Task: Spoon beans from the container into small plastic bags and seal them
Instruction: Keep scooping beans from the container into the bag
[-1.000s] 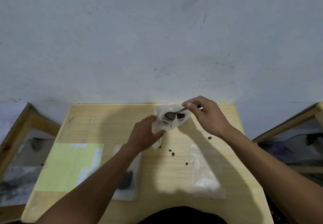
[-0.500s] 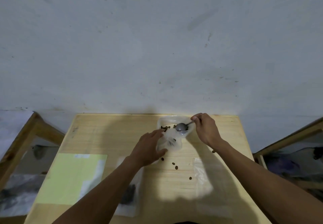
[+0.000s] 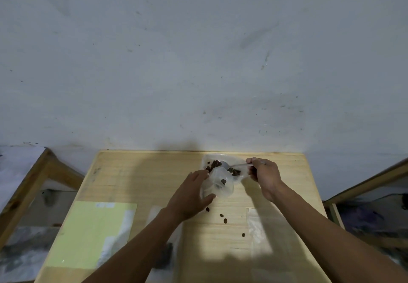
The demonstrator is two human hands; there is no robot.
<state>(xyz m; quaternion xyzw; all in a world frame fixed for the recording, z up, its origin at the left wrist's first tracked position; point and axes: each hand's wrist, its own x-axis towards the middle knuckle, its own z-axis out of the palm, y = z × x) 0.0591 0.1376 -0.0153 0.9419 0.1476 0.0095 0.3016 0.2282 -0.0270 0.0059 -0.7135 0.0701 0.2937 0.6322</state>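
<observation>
Since half a second ago the spoon (image 3: 229,165) has dipped lower among the beans (image 3: 213,165). On the worktop (image 3: 141,176), at its one o'clock corner, sits the container (image 3: 223,158). Left hand (image 3: 189,196) grips the small bag (image 3: 220,186) at the container's six o'clock edge; right hand (image 3: 265,176) pinches the spoon handle. Loose beans (image 3: 225,220) lie at the bag's six o'clock.

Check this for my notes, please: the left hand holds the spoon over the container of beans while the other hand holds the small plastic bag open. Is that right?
Not quite: the hands are swapped. In the head view the right hand pinches the spoon over the container of beans, while the left hand holds the small plastic bag open.
</observation>
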